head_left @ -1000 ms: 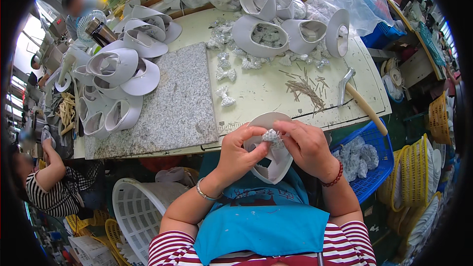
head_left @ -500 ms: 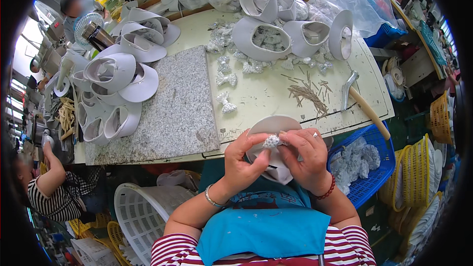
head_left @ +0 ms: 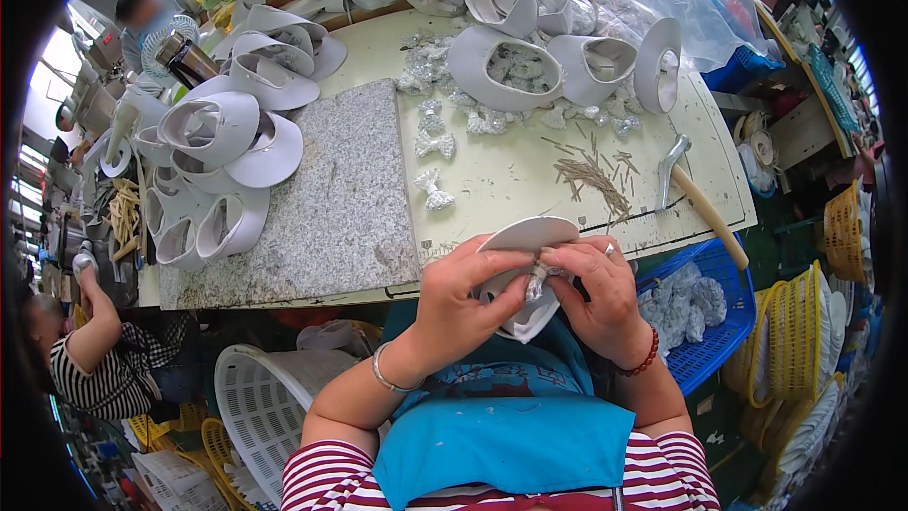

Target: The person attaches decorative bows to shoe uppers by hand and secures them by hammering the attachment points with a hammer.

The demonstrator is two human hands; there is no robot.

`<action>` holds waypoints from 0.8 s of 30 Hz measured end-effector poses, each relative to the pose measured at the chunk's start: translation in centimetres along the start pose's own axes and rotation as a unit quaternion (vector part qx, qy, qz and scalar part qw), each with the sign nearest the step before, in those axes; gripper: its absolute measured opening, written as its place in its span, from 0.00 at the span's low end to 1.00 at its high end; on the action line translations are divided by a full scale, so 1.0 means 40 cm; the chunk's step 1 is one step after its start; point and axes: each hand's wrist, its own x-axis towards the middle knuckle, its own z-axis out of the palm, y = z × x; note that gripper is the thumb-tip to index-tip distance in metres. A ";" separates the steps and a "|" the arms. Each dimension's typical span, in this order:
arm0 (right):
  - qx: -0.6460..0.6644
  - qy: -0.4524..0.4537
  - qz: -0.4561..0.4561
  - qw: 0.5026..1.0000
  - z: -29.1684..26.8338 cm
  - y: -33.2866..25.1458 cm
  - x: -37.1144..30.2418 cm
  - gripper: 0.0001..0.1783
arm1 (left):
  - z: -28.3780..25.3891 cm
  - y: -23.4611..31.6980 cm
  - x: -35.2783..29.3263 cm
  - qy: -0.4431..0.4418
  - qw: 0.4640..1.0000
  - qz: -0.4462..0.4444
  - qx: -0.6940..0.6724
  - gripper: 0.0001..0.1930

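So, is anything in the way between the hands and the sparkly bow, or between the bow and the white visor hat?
Nothing visible is. The left hand and right hand have their fingers at the silvery bow, which is right by the white visor. Fingers hide whether the two touch.

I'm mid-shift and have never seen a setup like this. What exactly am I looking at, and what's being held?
There's no machine: these are a person's bare left hand and right hand. The single view comes from a wide fisheye camera worn on the head, looking down, so straight edges bend. Together the hands hold a silvery bow and a white visor. On the pale table lie a speckled slab, more bows, thin brown sticks and a wooden-handled hammer. Other visors are piled at left.
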 end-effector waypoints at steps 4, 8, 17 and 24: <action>-0.005 0.000 -0.004 1.000 -0.009 -0.003 0.003 0.19 | 0.006 -0.002 0.003 0.028 0.992 0.105 0.066 0.10; -0.009 -0.023 -0.010 1.000 -0.013 0.004 0.007 0.17 | 0.002 0.003 0.003 -0.012 0.994 0.069 0.080 0.09; -0.042 -0.003 0.034 0.999 -0.001 -0.020 0.008 0.18 | 0.022 0.002 -0.006 0.033 0.990 0.110 0.078 0.08; -0.107 0.017 0.022 0.994 0.009 -0.018 -0.002 0.18 | 0.024 0.007 -0.009 0.022 0.993 0.084 0.079 0.08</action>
